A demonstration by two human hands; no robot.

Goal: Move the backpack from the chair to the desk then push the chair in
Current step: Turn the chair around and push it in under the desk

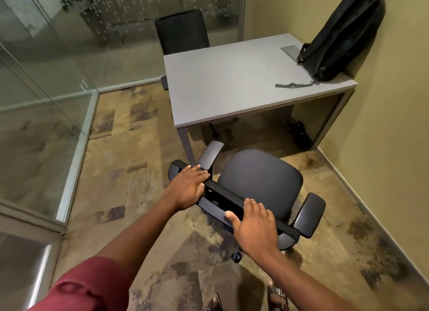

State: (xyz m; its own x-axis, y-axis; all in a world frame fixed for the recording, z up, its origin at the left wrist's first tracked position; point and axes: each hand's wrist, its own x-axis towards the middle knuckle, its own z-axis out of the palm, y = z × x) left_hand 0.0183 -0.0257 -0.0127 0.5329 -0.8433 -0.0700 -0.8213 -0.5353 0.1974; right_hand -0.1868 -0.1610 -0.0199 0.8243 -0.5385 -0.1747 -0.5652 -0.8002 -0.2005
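Grey laminate desk (232,83) is carrying the black backpack (343,39), which is leaning upright against the wall at the desk's far right corner, so that step looks done. Short of the desk's near edge, the chair (260,183) is standing skewed, its seat pointing toward the opening beneath. You are laying both palms on the backrest's top bar: left hand (188,186) flat at the end away from the desk's opening, right hand (253,224) draped over it, fingers loosely curled. Judging by the angle, your left needs to push harder to square it.
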